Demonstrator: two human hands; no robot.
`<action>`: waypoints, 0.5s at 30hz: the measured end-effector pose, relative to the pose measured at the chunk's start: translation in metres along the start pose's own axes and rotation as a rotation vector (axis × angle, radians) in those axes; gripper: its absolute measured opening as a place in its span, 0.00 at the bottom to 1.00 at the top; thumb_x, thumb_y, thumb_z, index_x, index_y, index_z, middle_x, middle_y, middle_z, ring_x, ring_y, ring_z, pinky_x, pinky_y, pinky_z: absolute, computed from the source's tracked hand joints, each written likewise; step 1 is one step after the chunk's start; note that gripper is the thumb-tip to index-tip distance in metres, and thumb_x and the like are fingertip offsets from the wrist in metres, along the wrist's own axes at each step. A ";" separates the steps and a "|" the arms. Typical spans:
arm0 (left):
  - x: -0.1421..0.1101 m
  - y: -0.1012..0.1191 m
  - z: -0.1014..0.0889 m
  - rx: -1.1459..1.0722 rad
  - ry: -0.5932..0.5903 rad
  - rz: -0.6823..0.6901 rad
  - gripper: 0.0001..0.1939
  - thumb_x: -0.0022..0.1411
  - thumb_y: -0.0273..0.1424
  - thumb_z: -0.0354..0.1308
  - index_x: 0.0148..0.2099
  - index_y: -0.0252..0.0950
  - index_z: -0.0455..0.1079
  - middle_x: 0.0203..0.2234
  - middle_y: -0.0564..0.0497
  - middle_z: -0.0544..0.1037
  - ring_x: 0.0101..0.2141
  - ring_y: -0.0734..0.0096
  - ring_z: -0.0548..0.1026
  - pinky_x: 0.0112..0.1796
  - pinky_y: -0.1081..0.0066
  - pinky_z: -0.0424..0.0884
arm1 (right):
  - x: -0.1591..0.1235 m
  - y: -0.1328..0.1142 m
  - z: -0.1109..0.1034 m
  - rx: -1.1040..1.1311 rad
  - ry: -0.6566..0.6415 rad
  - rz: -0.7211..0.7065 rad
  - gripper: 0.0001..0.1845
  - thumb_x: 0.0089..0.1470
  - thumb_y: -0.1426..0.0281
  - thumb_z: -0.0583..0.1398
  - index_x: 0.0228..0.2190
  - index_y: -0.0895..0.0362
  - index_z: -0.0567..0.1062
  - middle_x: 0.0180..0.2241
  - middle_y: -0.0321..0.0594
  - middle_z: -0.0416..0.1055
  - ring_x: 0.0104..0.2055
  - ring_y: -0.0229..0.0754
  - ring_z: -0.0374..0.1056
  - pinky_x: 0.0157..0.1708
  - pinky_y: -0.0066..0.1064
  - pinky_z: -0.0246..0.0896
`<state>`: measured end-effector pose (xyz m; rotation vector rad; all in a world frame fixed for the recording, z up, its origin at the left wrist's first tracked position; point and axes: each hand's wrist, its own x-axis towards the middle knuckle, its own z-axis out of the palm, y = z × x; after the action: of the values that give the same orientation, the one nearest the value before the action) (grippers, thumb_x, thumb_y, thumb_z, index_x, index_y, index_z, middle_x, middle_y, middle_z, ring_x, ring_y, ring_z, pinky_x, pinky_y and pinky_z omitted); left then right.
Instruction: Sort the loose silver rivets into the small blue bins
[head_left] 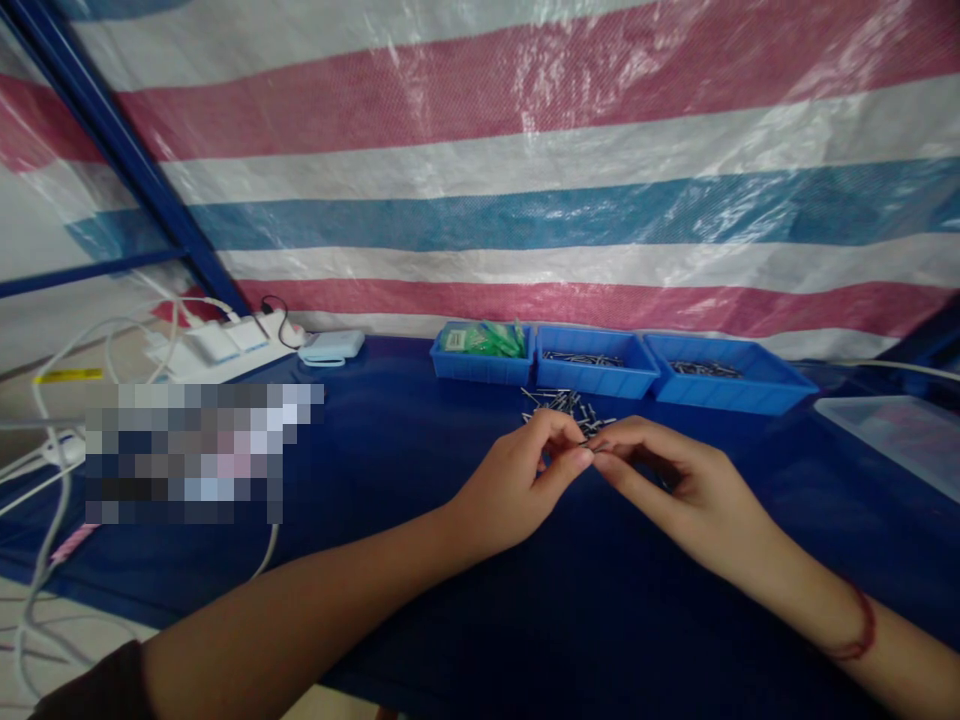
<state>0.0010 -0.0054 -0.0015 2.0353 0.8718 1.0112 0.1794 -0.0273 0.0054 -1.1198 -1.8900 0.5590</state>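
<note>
My left hand and my right hand meet fingertip to fingertip above the dark blue table. Both are closed in a pinch on a small, thin, dark metal piece. Fingers cover most of it, so its exact kind cannot be made out. Just behind the fingertips lies a loose pile of thin metal pins, partly hidden by the hands. Past the pile, the middle blue bin and the right blue bin contain similar slender metal pieces.
A left blue bin holds green plastic packets. Further left are a light blue box, a white power strip with cables, and a pixelated area. A translucent lid or tray sits at right. Striped sheeting hangs behind.
</note>
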 end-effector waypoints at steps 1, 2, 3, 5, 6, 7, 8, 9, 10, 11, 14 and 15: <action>0.000 0.000 0.000 -0.015 0.000 -0.006 0.04 0.63 0.31 0.51 0.41 0.37 0.62 0.33 0.53 0.73 0.34 0.73 0.72 0.35 0.74 0.65 | 0.000 -0.001 0.000 0.022 -0.009 0.011 0.06 0.53 0.66 0.58 0.32 0.54 0.73 0.31 0.39 0.74 0.32 0.40 0.70 0.29 0.29 0.66; 0.000 -0.001 0.001 -0.023 -0.001 -0.009 0.04 0.63 0.31 0.51 0.41 0.37 0.62 0.33 0.53 0.73 0.34 0.73 0.72 0.35 0.74 0.65 | 0.001 -0.001 0.000 0.044 -0.020 0.023 0.06 0.53 0.66 0.58 0.31 0.54 0.73 0.30 0.38 0.74 0.31 0.39 0.69 0.29 0.29 0.65; 0.000 -0.001 0.001 -0.027 -0.003 -0.009 0.04 0.63 0.31 0.51 0.40 0.37 0.62 0.33 0.53 0.73 0.34 0.74 0.72 0.35 0.74 0.65 | 0.001 -0.002 0.000 0.064 -0.028 0.035 0.06 0.53 0.65 0.58 0.31 0.54 0.73 0.29 0.38 0.73 0.30 0.38 0.69 0.29 0.29 0.65; 0.000 0.000 0.001 -0.026 -0.011 -0.007 0.05 0.63 0.31 0.51 0.40 0.36 0.62 0.33 0.53 0.73 0.33 0.75 0.71 0.35 0.75 0.65 | 0.001 -0.002 0.000 0.095 -0.042 0.061 0.07 0.53 0.65 0.58 0.31 0.55 0.73 0.27 0.37 0.72 0.28 0.38 0.67 0.29 0.28 0.64; 0.001 0.001 0.001 -0.024 -0.019 -0.004 0.05 0.63 0.32 0.51 0.41 0.36 0.63 0.32 0.53 0.73 0.32 0.75 0.71 0.34 0.75 0.64 | 0.001 -0.002 0.000 0.109 -0.046 0.073 0.07 0.53 0.65 0.58 0.31 0.55 0.72 0.27 0.37 0.71 0.29 0.37 0.67 0.29 0.28 0.64; 0.001 0.001 0.001 -0.018 -0.029 -0.004 0.06 0.63 0.32 0.51 0.41 0.35 0.63 0.31 0.53 0.73 0.31 0.75 0.70 0.34 0.75 0.64 | 0.001 -0.001 0.001 0.122 -0.047 0.085 0.07 0.54 0.65 0.58 0.31 0.56 0.72 0.27 0.37 0.71 0.29 0.38 0.67 0.29 0.29 0.64; 0.001 0.002 0.001 -0.010 -0.040 -0.006 0.07 0.63 0.32 0.51 0.41 0.35 0.64 0.31 0.53 0.73 0.31 0.76 0.70 0.34 0.75 0.64 | 0.001 0.000 0.001 0.133 -0.044 0.094 0.07 0.54 0.65 0.58 0.32 0.56 0.72 0.28 0.37 0.71 0.29 0.38 0.67 0.30 0.29 0.64; 0.002 0.003 0.000 0.003 -0.052 -0.010 0.07 0.63 0.32 0.52 0.41 0.34 0.65 0.30 0.53 0.73 0.30 0.76 0.70 0.33 0.75 0.64 | 0.001 0.000 0.001 0.143 -0.041 0.100 0.07 0.54 0.65 0.58 0.32 0.56 0.72 0.28 0.37 0.71 0.30 0.38 0.67 0.30 0.29 0.63; 0.003 0.004 0.000 0.018 -0.062 -0.013 0.08 0.63 0.32 0.52 0.41 0.34 0.66 0.30 0.53 0.74 0.30 0.76 0.69 0.33 0.75 0.64 | 0.001 0.001 0.001 0.149 -0.036 0.104 0.07 0.54 0.65 0.58 0.33 0.56 0.72 0.28 0.37 0.71 0.30 0.38 0.66 0.30 0.29 0.63; 0.003 0.004 0.000 0.034 -0.072 -0.013 0.08 0.63 0.32 0.51 0.40 0.33 0.67 0.30 0.53 0.74 0.30 0.76 0.69 0.33 0.75 0.64 | 0.001 0.001 0.001 0.152 -0.028 0.107 0.07 0.54 0.65 0.58 0.33 0.56 0.72 0.28 0.37 0.71 0.30 0.37 0.66 0.30 0.29 0.63; 0.004 0.005 -0.001 0.075 -0.091 -0.006 0.09 0.64 0.32 0.50 0.39 0.32 0.70 0.28 0.53 0.73 0.29 0.76 0.69 0.32 0.76 0.63 | 0.002 0.000 0.000 0.139 -0.005 0.107 0.07 0.53 0.65 0.58 0.32 0.56 0.72 0.26 0.36 0.70 0.28 0.36 0.64 0.28 0.27 0.62; 0.004 0.005 -0.001 0.083 -0.092 -0.002 0.09 0.64 0.31 0.50 0.39 0.32 0.70 0.28 0.53 0.73 0.29 0.76 0.69 0.32 0.76 0.63 | 0.002 -0.001 0.000 0.133 -0.002 0.104 0.07 0.54 0.65 0.58 0.31 0.57 0.72 0.26 0.36 0.69 0.28 0.36 0.64 0.28 0.27 0.62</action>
<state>0.0036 -0.0047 0.0045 2.1319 0.8809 0.8863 0.1781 -0.0260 0.0072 -1.1348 -1.7766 0.7334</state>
